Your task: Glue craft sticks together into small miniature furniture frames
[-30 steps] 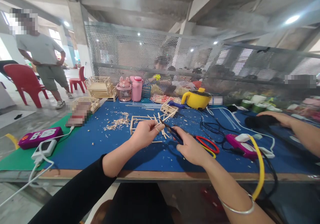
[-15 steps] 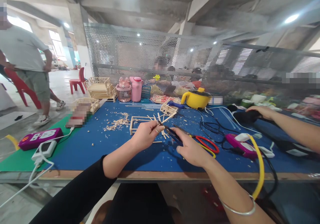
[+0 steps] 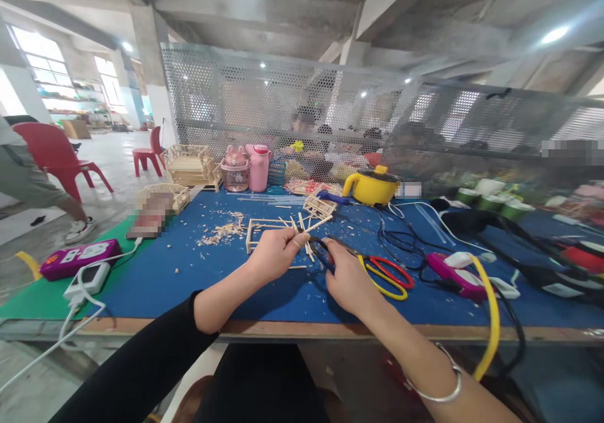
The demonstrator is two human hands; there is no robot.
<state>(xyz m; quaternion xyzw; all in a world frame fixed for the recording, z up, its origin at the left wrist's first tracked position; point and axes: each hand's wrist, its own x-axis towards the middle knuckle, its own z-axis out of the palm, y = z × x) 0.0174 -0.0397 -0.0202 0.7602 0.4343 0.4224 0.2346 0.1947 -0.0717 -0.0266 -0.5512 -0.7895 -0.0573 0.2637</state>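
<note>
Pinched in the fingers of my left hand [image 3: 274,254] is a thin wooden stick [image 3: 319,223], its free end slanting up to the right. Dark blue-handled pliers [image 3: 323,256] are gripped in my right hand [image 3: 352,278]; their handles stand apart, and the jaws lie close by my left fingertips. I cannot see clearly whether the jaws touch the stick. Behind my left hand a small rectangular stick frame [image 3: 250,236] rests on the blue mat. Several loose sticks lie around and under my fingers. Scissors with red and yellow handles [image 3: 387,277] lie right of my right hand.
Wood chips [image 3: 226,231] are scattered left of the frame. Farther back stand a pink thermos [image 3: 259,168], a yellow pot [image 3: 375,187] and a blue-handled tool [image 3: 331,197]. Cables and a purple power strip [image 3: 453,276] lie right, a phone [image 3: 150,214] left.
The pliers' handles have spread apart, and my right hand has shifted slightly left. Another person's arm at the right has left the view. The person at the far left has moved mostly out of view.
</note>
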